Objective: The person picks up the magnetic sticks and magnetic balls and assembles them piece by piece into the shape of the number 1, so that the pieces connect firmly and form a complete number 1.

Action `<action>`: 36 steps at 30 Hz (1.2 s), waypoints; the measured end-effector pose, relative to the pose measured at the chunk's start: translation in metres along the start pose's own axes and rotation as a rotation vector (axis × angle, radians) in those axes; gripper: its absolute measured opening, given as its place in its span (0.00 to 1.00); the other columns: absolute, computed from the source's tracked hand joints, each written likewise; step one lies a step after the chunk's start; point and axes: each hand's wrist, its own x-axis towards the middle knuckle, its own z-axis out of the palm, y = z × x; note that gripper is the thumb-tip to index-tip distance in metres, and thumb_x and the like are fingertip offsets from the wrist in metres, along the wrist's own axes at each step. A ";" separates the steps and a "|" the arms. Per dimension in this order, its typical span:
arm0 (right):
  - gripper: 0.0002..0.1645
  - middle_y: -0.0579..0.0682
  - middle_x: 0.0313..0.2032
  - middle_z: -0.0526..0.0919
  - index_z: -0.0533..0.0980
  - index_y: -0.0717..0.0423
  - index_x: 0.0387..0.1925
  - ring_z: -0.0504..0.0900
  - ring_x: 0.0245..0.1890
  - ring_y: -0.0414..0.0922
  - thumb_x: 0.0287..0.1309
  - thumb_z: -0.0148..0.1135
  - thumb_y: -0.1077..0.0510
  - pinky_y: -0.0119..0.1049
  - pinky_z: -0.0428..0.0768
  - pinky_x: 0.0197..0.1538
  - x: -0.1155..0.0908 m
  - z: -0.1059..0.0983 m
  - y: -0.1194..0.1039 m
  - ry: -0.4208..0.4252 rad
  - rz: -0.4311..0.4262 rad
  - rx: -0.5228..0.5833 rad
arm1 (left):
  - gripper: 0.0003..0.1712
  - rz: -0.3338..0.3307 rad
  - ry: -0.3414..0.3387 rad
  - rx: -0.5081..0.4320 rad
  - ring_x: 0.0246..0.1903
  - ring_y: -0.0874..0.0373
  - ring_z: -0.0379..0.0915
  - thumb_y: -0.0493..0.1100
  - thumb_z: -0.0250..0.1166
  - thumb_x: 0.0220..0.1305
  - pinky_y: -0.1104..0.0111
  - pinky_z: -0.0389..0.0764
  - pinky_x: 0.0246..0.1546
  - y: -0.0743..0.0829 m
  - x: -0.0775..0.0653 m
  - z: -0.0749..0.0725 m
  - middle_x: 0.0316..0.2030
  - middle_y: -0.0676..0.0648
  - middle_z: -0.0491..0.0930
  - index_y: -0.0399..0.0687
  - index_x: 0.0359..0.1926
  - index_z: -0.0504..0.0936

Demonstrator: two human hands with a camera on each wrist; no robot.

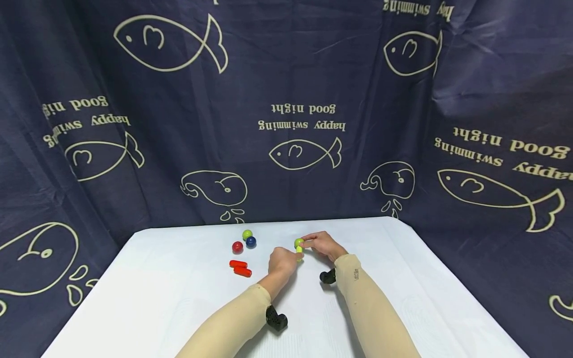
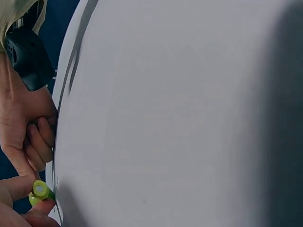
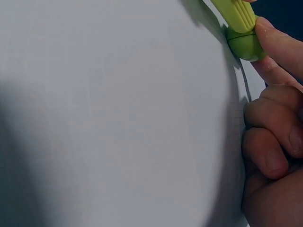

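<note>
Because the yellow-green rod (image 1: 299,252) and the green ball (image 1: 298,242) sit end to end, we key on that line: in the head view the rod's long axis runs away from the person, ball at its far end, over the white table (image 1: 188,298). We have the left hand (image 1: 282,259) nearer the rod, thumb and finger pinching it; the right hand (image 1: 326,243) is nearer the ball, gripping it between thumb and forefinger, other fingers curled. From the right wrist view we'd call rod and ball touching; we can't tell whether they're joined. We judge that keeping that axis aimed at the ball matters most. Off to the left we log a red ball (image 1: 237,247), a blue ball (image 1: 250,242), a second green ball (image 1: 247,234) and two red rods (image 1: 242,272).
</note>
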 end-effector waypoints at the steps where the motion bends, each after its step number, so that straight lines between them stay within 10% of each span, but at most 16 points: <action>1: 0.23 0.42 0.12 0.62 0.86 0.48 0.49 0.54 0.13 0.40 0.50 0.77 0.49 0.33 0.56 0.20 0.000 0.000 0.000 0.002 0.003 -0.001 | 0.15 0.002 0.000 0.005 0.30 0.54 0.80 0.50 0.77 0.52 0.57 0.81 0.37 0.000 0.000 0.000 0.27 0.48 0.86 0.43 0.27 0.87; 36: 0.22 0.41 0.10 0.61 0.87 0.49 0.49 0.53 0.12 0.40 0.49 0.78 0.50 0.33 0.55 0.18 0.003 0.002 0.002 0.009 -0.005 0.022 | 0.17 0.075 -0.024 -0.100 0.38 0.53 0.80 0.49 0.76 0.53 0.62 0.78 0.37 -0.010 -0.011 -0.015 0.40 0.44 0.87 0.44 0.40 0.89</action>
